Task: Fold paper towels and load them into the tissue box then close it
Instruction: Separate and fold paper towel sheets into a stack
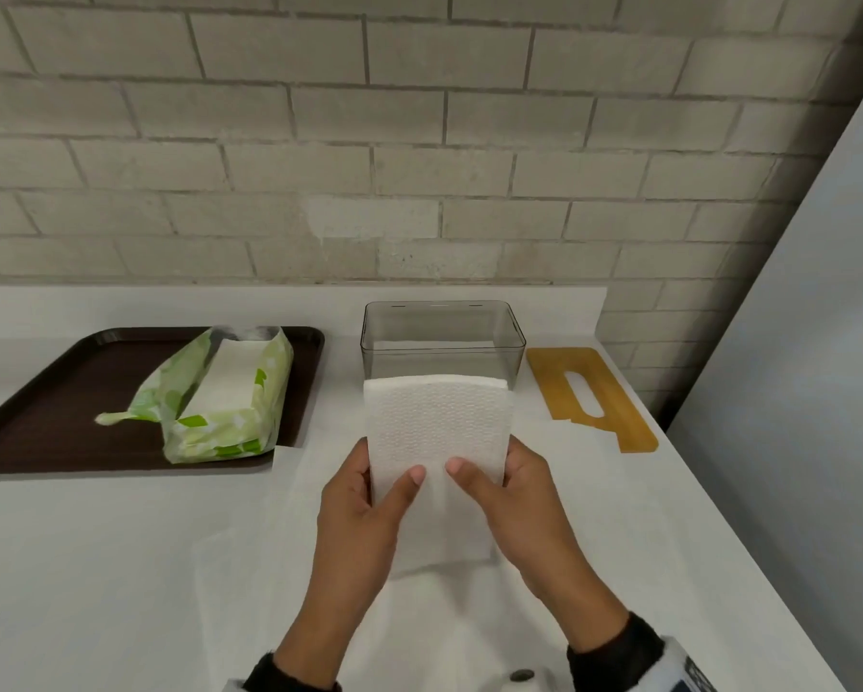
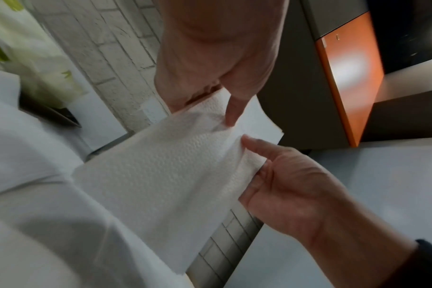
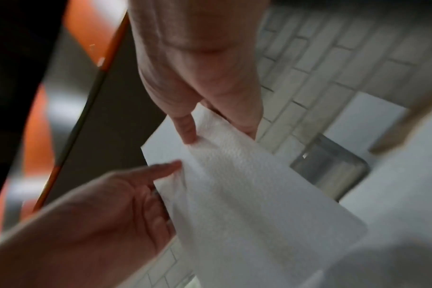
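Both hands hold the folded paper towels (image 1: pixel 437 442) above the surface (image 1: pixel 120 566), just in front of the open tissue box (image 1: pixel 442 337). The left hand (image 1: pixel 364 511) and right hand (image 1: pixel 514 501) each pinch a side edge, thumbs on top. Keep the edges aligned and the grip even. Lower the stack level into the box, then fit the lid (image 1: pixel 589 397) lying beside it.

a dark brown tray (image 1: pixel 30 407) sits at the left of the white counter (image 1: pixel 95 566), against a pale brick wall (image 1: pixel 319 142). an orange panel (image 2: pixel 350 74) shows in the wrist views.
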`<state>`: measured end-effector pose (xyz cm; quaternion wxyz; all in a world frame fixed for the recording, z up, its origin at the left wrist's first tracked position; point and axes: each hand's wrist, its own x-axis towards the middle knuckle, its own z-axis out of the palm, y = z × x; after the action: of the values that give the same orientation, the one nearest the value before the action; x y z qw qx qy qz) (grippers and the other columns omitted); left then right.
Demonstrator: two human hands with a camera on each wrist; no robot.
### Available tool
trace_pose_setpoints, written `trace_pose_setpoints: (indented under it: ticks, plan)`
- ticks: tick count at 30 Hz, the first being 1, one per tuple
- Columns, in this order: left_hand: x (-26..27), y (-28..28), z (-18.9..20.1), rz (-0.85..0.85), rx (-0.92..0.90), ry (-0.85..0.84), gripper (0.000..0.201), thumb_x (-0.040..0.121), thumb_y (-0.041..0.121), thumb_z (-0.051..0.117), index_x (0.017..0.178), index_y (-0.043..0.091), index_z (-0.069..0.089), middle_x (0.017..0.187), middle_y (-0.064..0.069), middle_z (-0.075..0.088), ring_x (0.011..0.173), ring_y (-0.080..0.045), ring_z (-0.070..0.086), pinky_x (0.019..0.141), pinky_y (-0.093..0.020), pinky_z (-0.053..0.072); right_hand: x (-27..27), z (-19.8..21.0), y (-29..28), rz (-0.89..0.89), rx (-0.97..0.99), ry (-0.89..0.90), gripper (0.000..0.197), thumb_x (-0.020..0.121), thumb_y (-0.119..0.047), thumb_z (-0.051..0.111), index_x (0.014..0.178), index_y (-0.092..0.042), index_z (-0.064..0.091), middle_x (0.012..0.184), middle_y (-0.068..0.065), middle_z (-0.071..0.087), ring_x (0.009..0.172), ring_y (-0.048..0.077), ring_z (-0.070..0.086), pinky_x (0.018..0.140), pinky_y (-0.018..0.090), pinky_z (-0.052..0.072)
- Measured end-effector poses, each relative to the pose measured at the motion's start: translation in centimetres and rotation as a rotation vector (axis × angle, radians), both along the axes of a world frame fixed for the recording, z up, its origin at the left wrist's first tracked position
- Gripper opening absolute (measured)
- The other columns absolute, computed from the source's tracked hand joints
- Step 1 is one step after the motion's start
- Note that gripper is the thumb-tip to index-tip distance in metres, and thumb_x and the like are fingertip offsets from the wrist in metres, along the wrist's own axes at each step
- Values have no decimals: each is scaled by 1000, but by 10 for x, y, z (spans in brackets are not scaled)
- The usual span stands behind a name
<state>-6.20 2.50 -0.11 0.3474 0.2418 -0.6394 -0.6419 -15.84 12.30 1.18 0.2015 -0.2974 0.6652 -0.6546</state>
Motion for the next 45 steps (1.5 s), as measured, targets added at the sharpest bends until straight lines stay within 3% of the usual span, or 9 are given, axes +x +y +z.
trace_pose_setpoints:
  ticks: [5,12,17,20,23,27,30,37,45]
  plan:
    - [-6,5,7,-17,-7,119,41,68,28,70,107,32,61,101,13,72,95,-7,68,73,-18,54,6,6,-1,-95,-114,93,41,82,-30,62,122,-28,51,112,-9,62,102,7,61,82,21,56]
    - [-12,2,-3,27,55,55,31,71,24,73,101,27,66,97,4,74,93,-19,70,80,-38,56,-2,-10,-4,-62,-47,12,39,77,-23,73,108,-32,51,104,-11,64,95,5,63,75,19,55]
    - [-7,-11,5,2,204,184,32,61,21,77,92,22,71,91,3,75,84,-14,71,67,-27,56,-12,-15,10,211,410,52,43,73,-14,78,111,-27,61,107,-10,67,96,7,63,86,22,53]
    - [11,-33,2,-5,134,119,28,53,14,87,77,22,74,82,1,74,75,-13,69,62,-18,54,-17,-12,31,341,619,247,17,76,-13,75,85,-26,67,80,-17,65,69,-8,59,65,6,45]
    - [26,-45,-11,-15,66,-40,26,73,-3,73,81,22,73,84,1,75,78,-15,68,66,-17,53,-36,-8,51,137,485,212,23,74,-11,77,61,-23,62,60,-10,59,55,-3,52,57,8,40]
    - [25,-26,-24,-47,145,-114,27,84,-8,60,100,12,70,95,-3,75,90,-16,70,83,-31,50,-41,-11,56,-91,91,-88,13,72,-1,74,69,-12,69,74,1,68,70,10,61,68,23,46]
    - [18,-14,-34,-14,200,-129,29,87,-8,54,99,14,69,92,1,75,87,-12,69,77,-25,46,-33,-22,52,-153,-25,-175,22,72,9,69,68,-12,66,78,4,69,73,12,61,70,26,45]
    - [10,-12,-56,120,283,-244,28,87,-8,49,93,13,66,91,-7,69,91,-29,61,77,-35,44,-32,-54,49,-151,71,-288,33,71,19,61,81,-12,60,83,6,61,76,18,55,63,26,43]
    - [7,-10,-32,129,300,-130,34,85,-11,43,93,13,66,90,-4,68,85,-19,60,75,-29,44,-33,-47,50,-176,106,-186,28,76,13,60,77,-15,57,76,-1,58,69,13,51,59,25,39]
